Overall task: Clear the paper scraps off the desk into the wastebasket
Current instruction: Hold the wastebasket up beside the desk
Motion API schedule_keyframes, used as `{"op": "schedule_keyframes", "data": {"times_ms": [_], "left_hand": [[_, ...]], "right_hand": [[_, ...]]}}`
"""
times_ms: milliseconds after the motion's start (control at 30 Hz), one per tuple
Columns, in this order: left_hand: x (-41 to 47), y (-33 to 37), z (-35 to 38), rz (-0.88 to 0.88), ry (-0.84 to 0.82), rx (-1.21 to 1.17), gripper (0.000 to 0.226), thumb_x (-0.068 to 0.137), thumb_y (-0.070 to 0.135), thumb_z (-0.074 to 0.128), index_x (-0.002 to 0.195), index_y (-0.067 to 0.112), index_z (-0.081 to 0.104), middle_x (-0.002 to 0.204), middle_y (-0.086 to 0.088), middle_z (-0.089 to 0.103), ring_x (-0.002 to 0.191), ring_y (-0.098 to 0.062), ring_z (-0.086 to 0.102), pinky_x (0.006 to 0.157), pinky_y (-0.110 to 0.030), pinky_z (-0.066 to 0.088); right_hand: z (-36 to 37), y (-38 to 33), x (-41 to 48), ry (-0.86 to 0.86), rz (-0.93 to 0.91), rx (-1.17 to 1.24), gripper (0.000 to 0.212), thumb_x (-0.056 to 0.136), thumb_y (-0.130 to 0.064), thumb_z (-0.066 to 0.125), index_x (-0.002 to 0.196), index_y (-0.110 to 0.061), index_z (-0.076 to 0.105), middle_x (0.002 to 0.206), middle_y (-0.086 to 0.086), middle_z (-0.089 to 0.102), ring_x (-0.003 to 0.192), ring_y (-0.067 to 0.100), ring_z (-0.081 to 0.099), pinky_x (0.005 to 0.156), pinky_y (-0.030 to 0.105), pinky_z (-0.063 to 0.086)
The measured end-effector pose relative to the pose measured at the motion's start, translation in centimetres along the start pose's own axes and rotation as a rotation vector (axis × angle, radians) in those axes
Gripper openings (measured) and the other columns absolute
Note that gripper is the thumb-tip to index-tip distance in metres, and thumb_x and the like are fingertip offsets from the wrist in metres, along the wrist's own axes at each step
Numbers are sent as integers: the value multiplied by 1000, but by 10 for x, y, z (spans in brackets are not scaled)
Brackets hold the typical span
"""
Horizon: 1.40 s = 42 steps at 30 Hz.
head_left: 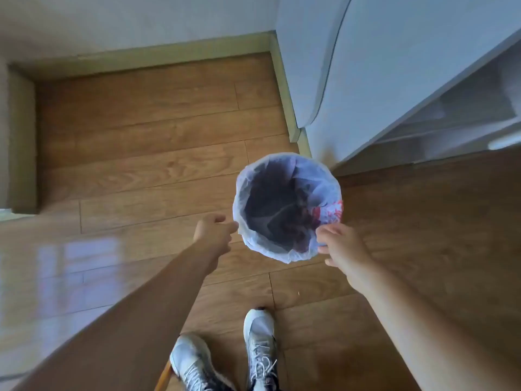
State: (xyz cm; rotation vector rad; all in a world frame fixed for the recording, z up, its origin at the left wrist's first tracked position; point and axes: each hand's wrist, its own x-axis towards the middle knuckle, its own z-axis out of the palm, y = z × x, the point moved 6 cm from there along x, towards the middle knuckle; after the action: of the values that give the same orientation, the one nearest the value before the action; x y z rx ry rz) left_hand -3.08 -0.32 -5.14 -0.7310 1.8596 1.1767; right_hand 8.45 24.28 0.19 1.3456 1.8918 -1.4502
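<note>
The wastebasket point(287, 207) stands on the wooden floor point(141, 153), just off the corner of a pale cabinet point(394, 80), its mouth round and dark inside. A thin whitish bag liner point(324, 179) is folded over the rim, with some red print showing on the right side. The right hand point(341, 244) is at the near right edge of the rim, fingers pinching the liner there. The left hand point(215, 231) sits just beside the left edge of the rim, fingers loosely curled; whether it touches the liner, or holds anything, I can't tell through the blur. No paper scraps show in either hand. Both bare forearms reach down from above, and below them are two grey-white sneakers point(259, 348) planted on the boards.
</note>
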Motion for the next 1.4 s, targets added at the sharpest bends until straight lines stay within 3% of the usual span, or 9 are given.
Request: {"op": "schedule_keyframes", "data": {"times_ms": [100, 300, 467, 533, 733, 900, 1067, 1233, 1400], "left_hand": [[20, -5, 15, 14, -7, -79, 44, 81, 17, 76, 121, 11, 59, 99, -4, 70, 85, -19, 69, 65, -36, 58], [45, -6, 34, -9, 47, -142, 20, 74, 3, 79, 88, 11, 67, 84, -7, 75, 76, -26, 74, 67, -39, 63], [28, 2, 48, 29, -53, -153, 16, 68, -5, 70, 79, 7, 69, 79, -12, 72, 73, -29, 72, 53, -33, 59], [16, 4, 44, 17, -47, -174, 15, 66, -4, 70, 78, 4, 70, 77, -14, 69, 68, -30, 69, 55, -38, 61], [-20, -10, 5, -84, 23, -257, 11, 65, -6, 76, 71, 2, 71, 69, -14, 70, 62, -27, 70, 52, -30, 56], [-114, 18, -70, -139, 74, -333, 9, 69, -6, 77, 74, -1, 71, 70, -15, 69, 62, -27, 71, 49, -30, 57], [-244, 54, -160, -116, 136, -419, 9, 71, -5, 76, 76, -3, 69, 73, -17, 66, 64, -28, 69, 52, -34, 60], [-348, 75, -244, -81, 239, -545, 14, 66, -8, 74, 65, -4, 60, 36, -6, 53, 29, -16, 53, 47, -32, 55], [-422, 72, -313, -70, 297, -726, 19, 64, -12, 69, 71, -3, 54, 61, -12, 44, 37, -20, 43, 44, -26, 46]], "right_hand": [[8, 6, 19, 1, -33, -27, 36, 89, -20, 52, 104, 13, 53, 93, 38, 51, 76, 45, 55, 67, 37, 38], [24, 9, 31, -54, -19, -3, 23, 94, -20, 51, 94, -2, 63, 104, 27, 61, 96, 33, 65, 76, 40, 54], [25, 4, 24, -69, 2, 43, 18, 96, -22, 51, 108, -18, 64, 105, 5, 66, 95, 18, 66, 78, 33, 57], [22, -2, 16, -68, -2, 46, 15, 97, -22, 51, 105, -20, 64, 105, 6, 66, 94, 18, 67, 75, 31, 57], [25, -35, -25, -120, -25, -5, 13, 95, -26, 51, 91, -24, 63, 105, 15, 67, 95, 27, 68, 81, 40, 57], [42, -120, -112, -149, -140, -118, 21, 93, -39, 49, 87, -26, 65, 97, 6, 70, 94, 22, 66, 90, 48, 55], [59, -213, -240, -253, -279, -163, 17, 95, -41, 48, 92, -33, 63, 93, -11, 69, 84, 4, 66, 67, 23, 52], [77, -285, -348, -368, -349, -163, 16, 95, -36, 50, 90, -29, 63, 95, -5, 71, 83, 11, 69, 75, 33, 56], [104, -337, -434, -482, -453, -229, 16, 94, -33, 51, 90, -23, 64, 95, 1, 71, 83, 16, 68, 63, 30, 50]]}}
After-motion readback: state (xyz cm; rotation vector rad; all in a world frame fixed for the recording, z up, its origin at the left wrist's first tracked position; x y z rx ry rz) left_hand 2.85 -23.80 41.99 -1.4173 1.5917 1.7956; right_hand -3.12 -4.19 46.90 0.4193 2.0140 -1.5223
